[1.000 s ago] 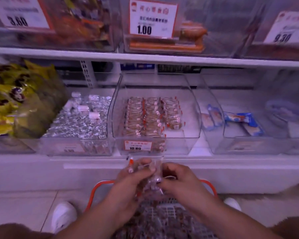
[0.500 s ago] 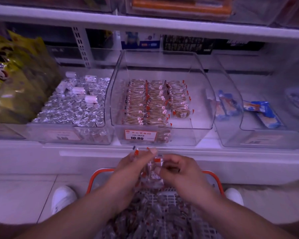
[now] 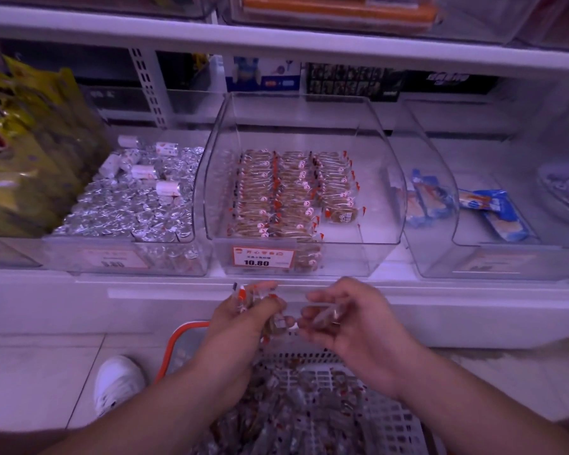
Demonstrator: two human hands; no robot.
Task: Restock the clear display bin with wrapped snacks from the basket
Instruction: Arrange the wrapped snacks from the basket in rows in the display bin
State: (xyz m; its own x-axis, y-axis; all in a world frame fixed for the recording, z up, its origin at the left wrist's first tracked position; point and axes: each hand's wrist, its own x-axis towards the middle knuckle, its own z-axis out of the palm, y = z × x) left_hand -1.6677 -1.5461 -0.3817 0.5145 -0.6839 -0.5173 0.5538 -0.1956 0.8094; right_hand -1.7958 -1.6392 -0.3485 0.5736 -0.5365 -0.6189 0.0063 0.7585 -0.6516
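Hands have drawn apart above the basket (image 3: 391,418) — left hand (image 3: 243,318) grips several wrapped snacks (image 3: 248,302), right hand (image 3: 349,318) pinches one clear-wrapped snack (image 3: 324,315) — below the clear display bin (image 3: 385,178).

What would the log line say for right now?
left hand: holds wrapped snacks | right hand: holds one snack | place: above basket | clear display bin: right side bare
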